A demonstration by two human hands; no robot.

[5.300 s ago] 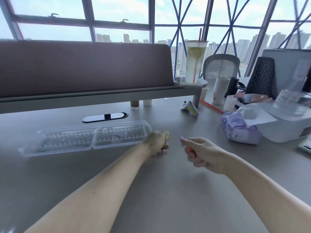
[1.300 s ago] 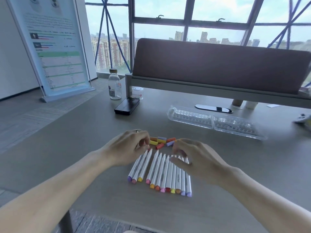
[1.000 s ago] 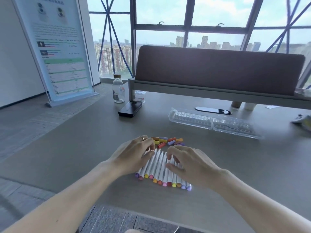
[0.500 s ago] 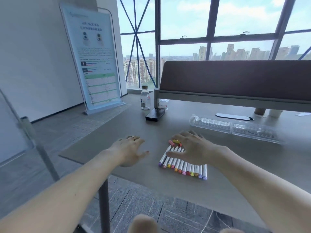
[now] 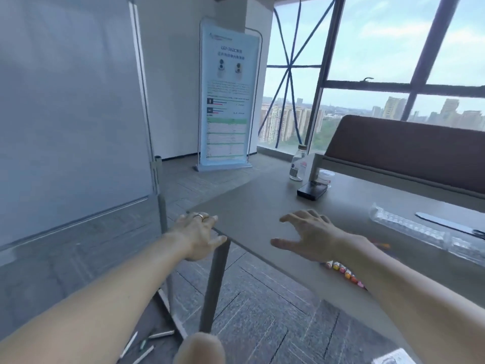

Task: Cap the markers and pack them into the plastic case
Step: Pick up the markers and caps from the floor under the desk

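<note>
left hand (image 5: 195, 233), right hand (image 5: 307, 236) spread, apparently markers (image 5: 342, 269) behind

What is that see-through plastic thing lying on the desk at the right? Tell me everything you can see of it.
The plastic case is clear and colourless, seemingly thin moulded plastic, with rows of small ridged slots inside. It lies flat and opened out on the grey table, running toward the picture's right edge, where it is blurred and cut off. The visible slots look empty. Neither hand touches it; the right hand hovers apart, nearer the table's corner.
</note>
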